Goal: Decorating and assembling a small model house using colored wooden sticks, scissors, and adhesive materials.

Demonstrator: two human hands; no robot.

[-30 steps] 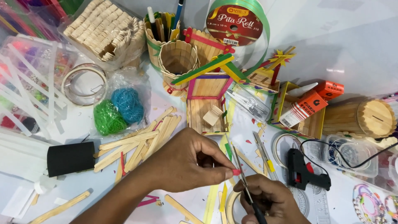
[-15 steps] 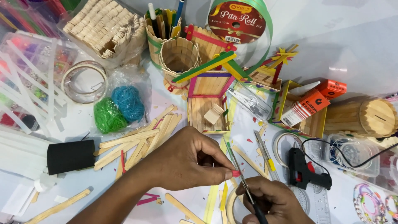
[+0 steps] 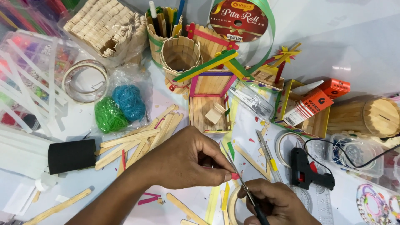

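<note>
Left hand (image 3: 183, 160) pinches a red stick (image 3: 234, 176) low over the counter (image 3: 358, 54), tip poking out to meet the blades. Right hand (image 3: 275, 204) grips scissors (image 3: 243, 183), blades just beside that tip.

White table (image 3: 366, 46) strewn with craft sticks (image 3: 137, 139)

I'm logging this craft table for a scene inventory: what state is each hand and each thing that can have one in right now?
Left hand: pinched on a small red stick.
Right hand: gripping scissors, blades at the red stick.
Glue gun: lying flat, cord attached.
Stick cup: upright, looks empty.
Small stick house: roof open.
Green ribbon roll: partly unwound.
Bag of yarn balls: lying flat; closure unclear.
</note>
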